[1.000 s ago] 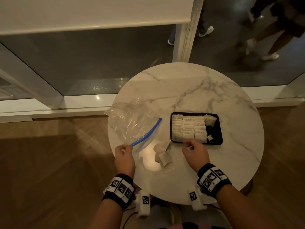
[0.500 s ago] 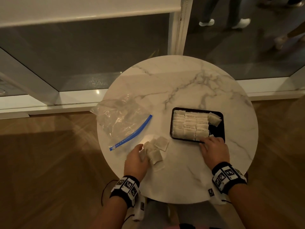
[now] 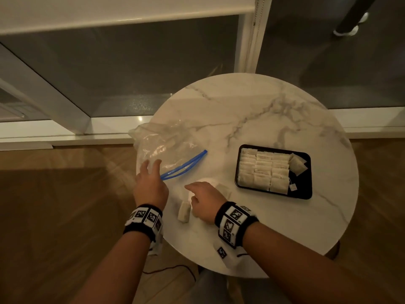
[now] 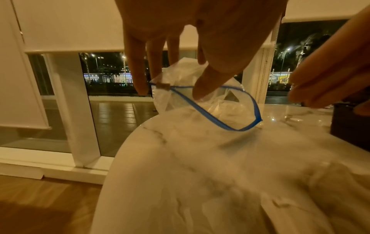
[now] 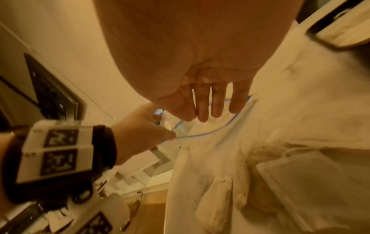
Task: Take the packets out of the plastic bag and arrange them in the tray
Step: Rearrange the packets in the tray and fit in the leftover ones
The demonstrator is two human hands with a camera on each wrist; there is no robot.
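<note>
The tray (image 3: 306,195) sits on the round table (image 3: 252,110), holding rows of packets (image 3: 263,172). Left of the tray lies the plastic bag (image 3: 166,148), its blue zip mouth parted. The left hand (image 3: 150,185) pinches the bag's near zip corner. The right hand (image 3: 206,200), fingers straight and holding nothing, hovers over loose packets (image 3: 183,212) between bag and tray.
</note>
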